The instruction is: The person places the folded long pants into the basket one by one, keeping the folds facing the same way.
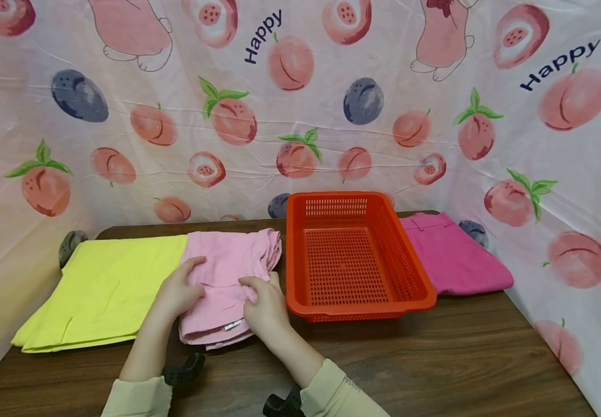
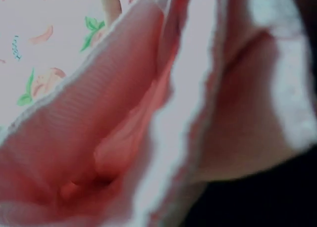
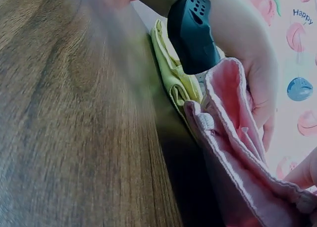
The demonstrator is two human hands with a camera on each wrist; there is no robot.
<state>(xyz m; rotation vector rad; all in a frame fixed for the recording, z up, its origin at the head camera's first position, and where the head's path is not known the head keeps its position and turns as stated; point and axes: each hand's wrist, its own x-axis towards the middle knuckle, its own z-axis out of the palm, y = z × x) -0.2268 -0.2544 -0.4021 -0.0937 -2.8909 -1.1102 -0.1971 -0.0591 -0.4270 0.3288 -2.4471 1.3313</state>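
Folded light pink trousers lie in the middle left of the table, a small white label showing at their near edge. At their left side my left hand holds the cloth, thumb and forefinger spread over the top. My right hand grips the right edge, its thumb on the upper layer. Seen from the right wrist, the stitched waistband gapes open, with the left hand behind it. Pink cloth fills most of the left wrist view, blurred by closeness, and hides the left fingers.
Folded yellow trousers lie directly left of the pink ones. An orange-red plastic basket stands to the right, holding nothing. Folded hot pink trousers lie beyond it, partly hidden. Printed cloth walls enclose the wooden table.
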